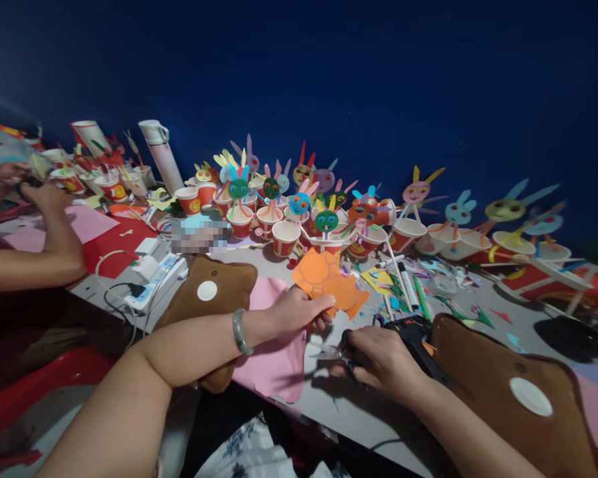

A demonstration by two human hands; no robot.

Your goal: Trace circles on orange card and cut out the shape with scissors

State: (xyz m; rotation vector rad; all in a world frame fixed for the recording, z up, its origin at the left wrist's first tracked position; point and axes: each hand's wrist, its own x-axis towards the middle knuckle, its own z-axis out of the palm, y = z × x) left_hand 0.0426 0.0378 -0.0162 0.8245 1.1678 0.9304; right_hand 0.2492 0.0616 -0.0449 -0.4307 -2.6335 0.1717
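Observation:
My left hand (303, 309), with a bangle (240, 332) on its wrist, pinches an orange paper cutout (329, 282) that has rounded shapes drawn on it. Just below and to the right, my right hand (376, 358) grips a pair of scissors (343, 352). Their blades point left, parted, and stay apart from the orange paper. Under my left forearm lies a pink sheet (279, 378), partly over a brown cushion (214, 285). Another brown cushion (508, 385) sits beneath my right forearm's far side.
Paper cups (285, 239) with paper rabbit faces (299, 206) line the back. Markers (408, 287) and paper scraps lie right of centre. A power strip (157, 282) with cables sits left. Further left, a co-worker's hands (42, 192) work near a red sheet (114, 242). A thermos (162, 156) stands behind.

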